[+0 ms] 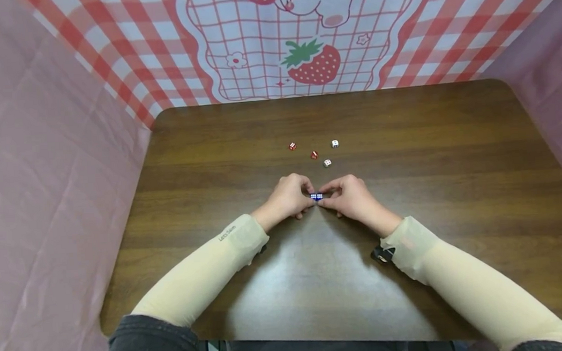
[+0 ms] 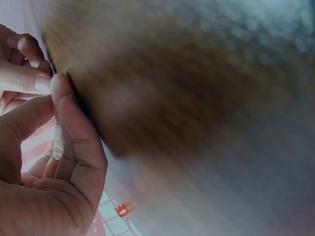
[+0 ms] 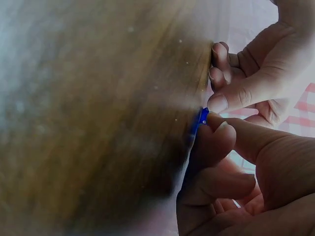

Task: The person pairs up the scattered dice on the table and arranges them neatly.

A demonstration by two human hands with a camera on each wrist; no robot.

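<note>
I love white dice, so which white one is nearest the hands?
The lower white die in the head view; the other white die lies farther back.

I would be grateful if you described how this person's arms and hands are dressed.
Pale cream arm sleeves cover both forearms, the left one bearing small dark lettering. A black device shows beside the right cuff. Dark grey garment sleeves cover the arms higher up. The left hand and right hand are ungloved.
</note>
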